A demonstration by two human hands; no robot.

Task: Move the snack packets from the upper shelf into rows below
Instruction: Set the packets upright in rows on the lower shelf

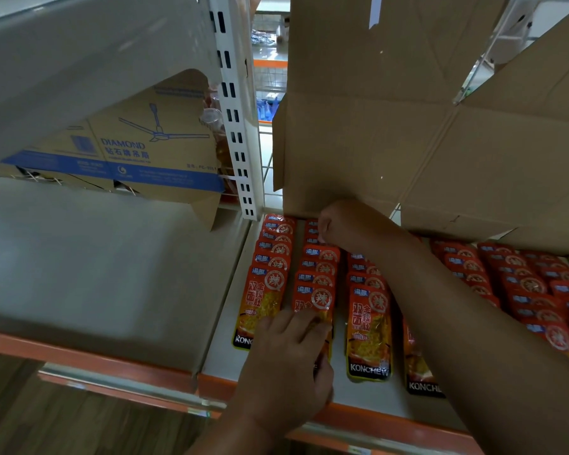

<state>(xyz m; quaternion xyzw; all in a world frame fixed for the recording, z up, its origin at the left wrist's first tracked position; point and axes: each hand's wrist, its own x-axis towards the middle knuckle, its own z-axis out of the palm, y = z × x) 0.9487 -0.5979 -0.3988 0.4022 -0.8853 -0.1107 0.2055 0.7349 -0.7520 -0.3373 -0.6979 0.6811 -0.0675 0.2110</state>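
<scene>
Much looks done: red snack packets (368, 323) lie in several overlapping rows on the lower shelf (220, 343), from the centre to the right edge of the frame. The left hand (286, 366) presses relaxed fingers on the second row's front packet. The right hand (339, 221) reaches to that row's back with fingers curled; whether its grip holds a packet I cannot tell. A cardboard box (358, 142) hides the upper shelf, so what remains is unknown.

KONCHEW on packets (368, 330), DIAMOND on carton (135, 149)
</scene>
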